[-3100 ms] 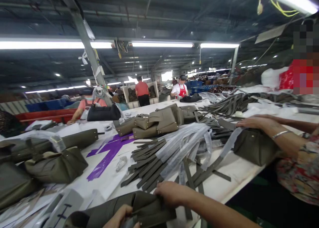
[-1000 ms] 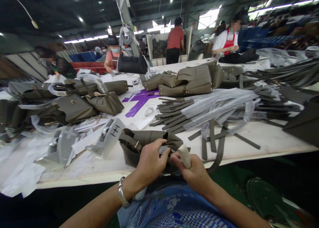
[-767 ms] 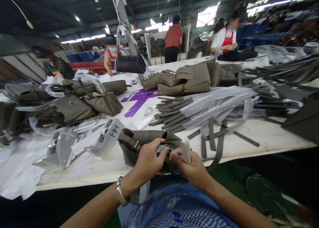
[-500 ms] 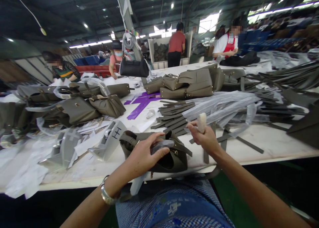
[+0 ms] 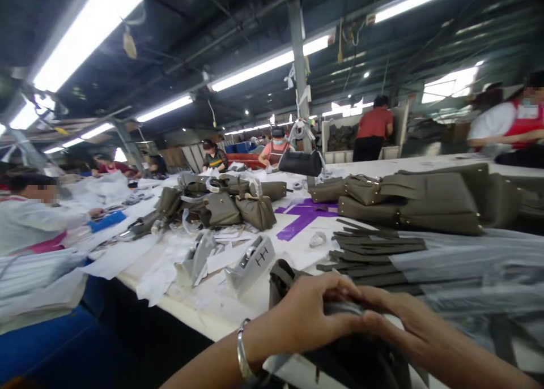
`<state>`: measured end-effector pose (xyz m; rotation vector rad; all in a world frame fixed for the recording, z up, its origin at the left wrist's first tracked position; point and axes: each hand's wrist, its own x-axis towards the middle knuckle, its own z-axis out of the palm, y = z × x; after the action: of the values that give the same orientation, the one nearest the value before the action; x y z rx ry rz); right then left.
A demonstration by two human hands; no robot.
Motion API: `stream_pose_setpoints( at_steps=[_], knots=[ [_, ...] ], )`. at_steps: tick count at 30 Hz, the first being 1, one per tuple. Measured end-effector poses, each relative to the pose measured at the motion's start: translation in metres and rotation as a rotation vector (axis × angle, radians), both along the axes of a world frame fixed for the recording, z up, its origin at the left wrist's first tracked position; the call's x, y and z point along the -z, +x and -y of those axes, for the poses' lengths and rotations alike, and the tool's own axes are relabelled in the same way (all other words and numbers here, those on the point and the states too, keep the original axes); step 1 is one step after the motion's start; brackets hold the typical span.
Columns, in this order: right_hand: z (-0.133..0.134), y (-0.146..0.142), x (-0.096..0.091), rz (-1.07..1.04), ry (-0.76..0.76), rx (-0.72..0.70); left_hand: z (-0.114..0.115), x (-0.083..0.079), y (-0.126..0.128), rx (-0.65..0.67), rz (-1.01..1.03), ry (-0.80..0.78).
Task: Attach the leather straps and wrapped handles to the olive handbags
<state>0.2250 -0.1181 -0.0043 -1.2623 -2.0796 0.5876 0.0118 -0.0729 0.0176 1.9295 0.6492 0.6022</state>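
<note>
A dark olive handbag (image 5: 280, 281) lies at the table's front edge, mostly covered by my hands. My left hand (image 5: 304, 312), with a silver bangle on its wrist, is closed over the bag's top around a plastic-wrapped part that looks like its handle (image 5: 345, 308). My right hand (image 5: 397, 321) meets it from the right, its fingers bent against the left fingertips over the bag. Whatever the right fingers hold is hidden. The bag's lower part is dark and blurred.
Two tape dispensers (image 5: 254, 259) stand left of the bag. Olive bags (image 5: 221, 209) lie farther back, with more bags (image 5: 429, 202) on the right. Purple strips (image 5: 297, 225) and olive straps (image 5: 374, 250) lie between. Plastic film (image 5: 459, 276) covers the right side. Co-workers sit around.
My view has swung left and up. My right hand, earlier raised apart with a small whitish block, has come to my left hand at the bag. The block is out of sight.
</note>
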Motion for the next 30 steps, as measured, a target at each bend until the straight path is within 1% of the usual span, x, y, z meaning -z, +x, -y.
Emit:
stream_pose_setpoints(
  at_steps=[2,4,6,7,8,9,10,11,12,14,15,16,17,18,19,20,21,23,24,25,26,27,28,30],
  knots=[
    [-0.003,0.005,0.003,0.023,-0.069,0.010,-0.003,0.007,-0.014,0.083,-0.054,-0.155],
    [-0.012,0.023,0.015,0.046,-0.086,0.077,-0.008,0.018,-0.040,0.151,-0.165,-0.318],
    [-0.025,0.049,0.032,0.039,-0.005,0.191,-0.015,0.028,-0.071,0.173,-0.263,-0.411],
    [-0.030,0.060,0.039,0.044,0.056,0.249,-0.017,0.031,-0.086,0.156,-0.283,-0.433],
    [-0.035,0.068,0.044,0.069,0.119,0.304,-0.019,0.032,-0.098,0.106,-0.286,-0.424],
    [-0.038,0.072,0.044,0.101,0.202,0.352,-0.020,0.030,-0.108,0.038,-0.282,-0.386],
    [-0.040,0.070,0.041,0.142,0.290,0.378,-0.019,0.024,-0.114,-0.044,-0.278,-0.315],
    [-0.038,0.062,0.033,0.186,0.382,0.385,-0.017,0.015,-0.116,-0.123,-0.281,-0.213],
    [-0.035,0.048,0.021,0.227,0.485,0.362,-0.013,0.004,-0.114,-0.185,-0.292,-0.091],
    [-0.025,0.009,-0.008,0.304,0.657,0.291,-0.004,-0.024,-0.100,-0.242,-0.303,0.165],
    [-0.019,-0.012,-0.023,0.327,0.741,0.243,0.002,-0.038,-0.091,-0.256,-0.282,0.266],
    [-0.014,-0.032,-0.036,0.347,0.801,0.168,0.008,-0.050,-0.082,-0.259,-0.254,0.330],
    [-0.011,-0.049,-0.045,0.357,0.831,0.086,0.012,-0.060,-0.075,-0.255,-0.228,0.368],
    [-0.009,-0.060,-0.051,0.358,0.832,0.035,0.016,-0.066,-0.071,-0.249,-0.201,0.385],
    [-0.009,-0.066,-0.052,0.363,0.824,0.014,0.018,-0.069,-0.071,-0.237,-0.183,0.378],
    [-0.011,-0.065,-0.051,0.371,0.817,0.025,0.018,-0.067,-0.074,-0.221,-0.175,0.348],
    [-0.013,-0.059,-0.048,0.388,0.815,0.067,0.016,-0.062,-0.081,-0.207,-0.176,0.295],
    [-0.019,-0.036,-0.041,0.451,0.847,0.205,0.007,-0.046,-0.101,-0.191,-0.213,0.157],
    [-0.021,-0.023,-0.038,0.495,0.862,0.277,0.000,-0.037,-0.112,-0.204,-0.241,0.102],
    [-0.022,-0.012,-0.038,0.538,0.871,0.336,-0.006,-0.029,-0.121,-0.232,-0.269,0.093],
    [-0.022,-0.006,-0.040,0.571,0.877,0.376,-0.011,-0.023,-0.128,-0.282,-0.294,0.129],
    [-0.021,-0.005,-0.044,0.592,0.880,0.396,-0.014,-0.020,-0.131,-0.339,-0.316,0.199],
    [-0.018,-0.009,-0.051,0.592,0.895,0.383,-0.016,-0.020,-0.131,-0.388,-0.328,0.284],
    [-0.012,-0.034,-0.066,0.551,0.934,0.327,-0.014,-0.029,-0.120,-0.435,-0.322,0.448]
  ],
)
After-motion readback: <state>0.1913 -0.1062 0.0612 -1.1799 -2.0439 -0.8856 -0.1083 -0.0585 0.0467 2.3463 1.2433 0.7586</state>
